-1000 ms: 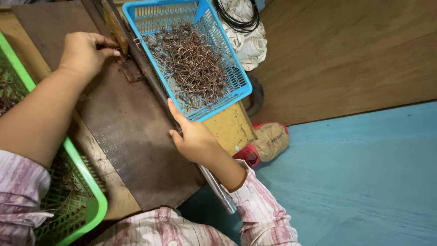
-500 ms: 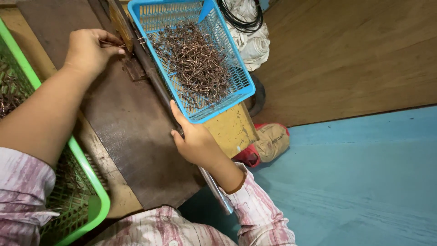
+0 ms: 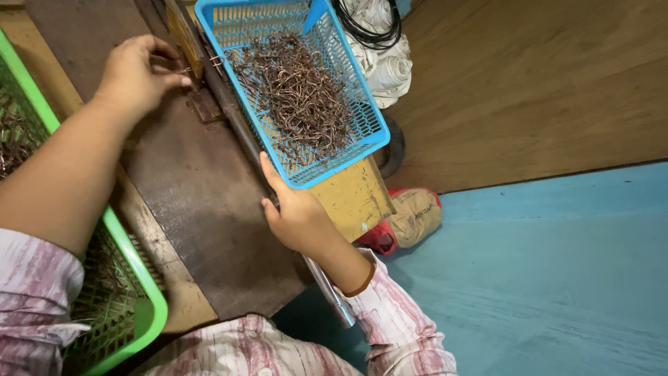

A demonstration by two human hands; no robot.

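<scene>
My left hand (image 3: 136, 73) is at the top of a dark metal plate (image 3: 202, 209), with its fingertips pinched on a small copper wire piece against a yellowish block (image 3: 182, 31). My right hand (image 3: 296, 212) grips a long metal lever bar (image 3: 327, 292) that runs along the plate's right edge. Just above that hand sits a blue plastic basket (image 3: 358, 143) holding a heap of bent copper wire pieces (image 3: 296, 94).
A green plastic basket (image 3: 136, 292) with more wire pieces stands at the left. White cloth and a black cable (image 3: 379, 49) lie past the blue basket. A red and tan shoe (image 3: 410, 216) rests on the blue floor (image 3: 557, 278) beside a brown wooden board (image 3: 543, 90).
The left hand's fingers have shifted slightly at the block. The right hand stays on the lever bar in much the same place. The view has drifted a little.
</scene>
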